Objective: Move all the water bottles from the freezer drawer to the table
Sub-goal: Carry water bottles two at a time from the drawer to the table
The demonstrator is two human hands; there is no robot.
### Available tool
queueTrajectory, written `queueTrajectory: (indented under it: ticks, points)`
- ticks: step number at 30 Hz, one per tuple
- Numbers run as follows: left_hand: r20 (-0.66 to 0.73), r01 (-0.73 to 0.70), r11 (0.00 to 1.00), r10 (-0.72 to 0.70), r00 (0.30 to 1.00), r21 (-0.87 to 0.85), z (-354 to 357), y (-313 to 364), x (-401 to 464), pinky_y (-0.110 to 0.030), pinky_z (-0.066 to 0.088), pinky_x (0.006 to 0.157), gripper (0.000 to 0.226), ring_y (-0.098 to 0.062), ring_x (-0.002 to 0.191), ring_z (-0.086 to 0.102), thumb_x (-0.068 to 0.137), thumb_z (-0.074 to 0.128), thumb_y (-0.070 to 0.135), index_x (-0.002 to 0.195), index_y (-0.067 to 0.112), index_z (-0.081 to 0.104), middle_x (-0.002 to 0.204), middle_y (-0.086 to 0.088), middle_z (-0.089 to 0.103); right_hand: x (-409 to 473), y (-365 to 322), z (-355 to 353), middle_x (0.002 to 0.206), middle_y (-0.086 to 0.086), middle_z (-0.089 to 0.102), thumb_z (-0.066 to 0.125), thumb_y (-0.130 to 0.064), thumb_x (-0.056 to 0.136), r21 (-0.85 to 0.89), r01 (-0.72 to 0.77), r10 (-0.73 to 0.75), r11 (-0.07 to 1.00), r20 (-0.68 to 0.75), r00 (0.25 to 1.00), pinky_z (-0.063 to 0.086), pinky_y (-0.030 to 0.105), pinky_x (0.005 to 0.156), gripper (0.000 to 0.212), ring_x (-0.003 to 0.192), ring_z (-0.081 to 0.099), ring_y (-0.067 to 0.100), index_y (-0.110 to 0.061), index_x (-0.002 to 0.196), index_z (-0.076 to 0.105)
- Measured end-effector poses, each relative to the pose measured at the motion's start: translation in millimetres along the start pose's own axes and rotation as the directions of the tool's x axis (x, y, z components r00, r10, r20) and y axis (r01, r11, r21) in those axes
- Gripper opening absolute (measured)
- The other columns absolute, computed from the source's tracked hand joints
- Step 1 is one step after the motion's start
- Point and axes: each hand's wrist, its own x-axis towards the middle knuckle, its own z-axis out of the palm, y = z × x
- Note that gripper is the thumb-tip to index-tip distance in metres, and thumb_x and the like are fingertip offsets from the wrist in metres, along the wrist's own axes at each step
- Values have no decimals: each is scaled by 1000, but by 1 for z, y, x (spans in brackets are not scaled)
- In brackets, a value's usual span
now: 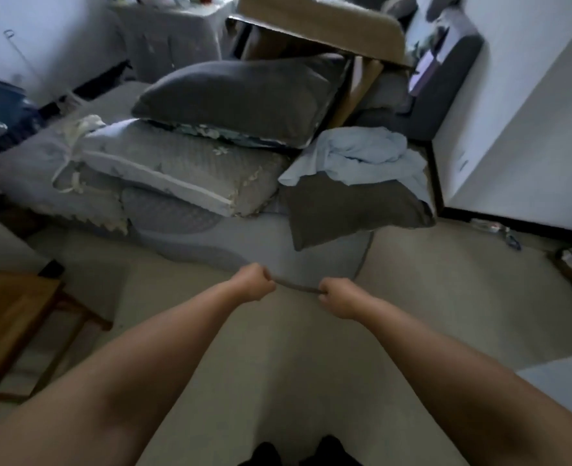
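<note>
Above floor: left hand [255,283], right hand [337,297] grip thin band [294,286] (stretched left-right).

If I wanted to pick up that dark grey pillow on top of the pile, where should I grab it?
Probably grab the dark grey pillow by its near long edge, coming from the front. It lies flat on the light grey pillow, and that edge hangs out a little, so fingers could slip under it. Right now the left hand and right hand are busy holding a thin band.

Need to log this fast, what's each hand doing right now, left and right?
Left hand: fingers curled, gripping one end of a thin dark band.
Right hand: fingers curled, gripping the band's other end.
</note>
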Motion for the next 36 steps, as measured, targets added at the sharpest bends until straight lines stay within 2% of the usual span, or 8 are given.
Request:
queueTrajectory:
  ticks: [8, 13, 17, 24, 27, 31, 34, 36]
  points:
    - [-111, 248, 939, -280, 954, -238, -58, -115, -19, -29, 53, 76, 23, -28, 89, 69, 87, 56, 19, 98, 3, 68, 98, -16, 70, 86, -118, -13, 129, 18, 56, 45, -22, 97, -223, 258, -222, 940, 175, 959, 46, 35, 93, 33, 116, 56, 33, -3, 122, 54]
    - [-193, 394, 838, -487, 852, -378, -103, -186, -38, -24, 46, 64, 15, -27, 85, 67, 89, 54, 18, 94, 8, 63, 98, -15, 70, 140, -218, -21, 130, 16, 56, 43, -13, 99, -286, 472, -397, 834, 283, 873, 42, 32, 97, 32, 120, 54, 28, 0, 126, 54]
    - [-235, 485, 749, -624, 745, -452, -130, -227, -53, -33, 51, 85, 25, -27, 101, 63, 89, 55, 24, 105, 6, 64, 110, -11, 66, 171, -299, -22, 129, 16, 58, 46, -17, 97, -289, 560, -471, 776, 325, 820, 43, 31, 97, 35, 120, 55, 28, -5, 128, 54]
    - [-232, 541, 532, -818, 526, -651, -142, -293, -104, -36, 51, 85, 12, -22, 96, 61, 90, 55, 27, 94, 16, 59, 105, -5, 64, 190, -439, 14, 131, 16, 56, 45, -17, 96, -304, 779, -586, 548, 525, 617, 41, 30, 94, 36, 121, 53, 26, -5, 128, 55]
    - [-192, 553, 413, -890, 414, -724, -132, -327, -146, -31, 46, 80, 13, -23, 99, 60, 91, 54, 25, 95, 15, 61, 108, -7, 65, 171, -496, 50, 129, 18, 56, 39, -16, 100, -291, 870, -575, 399, 659, 484, 45, 35, 90, 25, 114, 56, 29, -9, 118, 55]
    - [-132, 577, 275, -952, 277, -770, -115, -379, -210, -26, 39, 72, 10, -26, 96, 60, 90, 53, 20, 93, 13, 60, 109, -14, 65, 126, -571, 104, 118, 12, 59, 44, -23, 97, -253, 943, -614, 217, 715, 334, 48, 34, 82, 29, 102, 60, 27, -8, 120, 54]
    - [-109, 597, 217, -971, 212, -772, -105, -428, -258, -29, 42, 77, 20, -27, 103, 59, 92, 51, 20, 103, 8, 62, 111, -13, 63, 83, -627, 146, 110, 11, 63, 46, -23, 95, -206, 972, -624, 111, 747, 230, 45, 32, 76, 26, 93, 59, 24, -7, 110, 60]
    - [-102, 603, 197, -977, 188, -773, -104, -461, -293, -30, 43, 82, 21, -29, 110, 58, 94, 51, 22, 105, 8, 61, 110, -13, 62, 55, -665, 174, 110, 11, 64, 46, -22, 95, -218, 974, -618, 64, 758, 210, 45, 32, 79, 25, 97, 59, 24, -7, 107, 61]
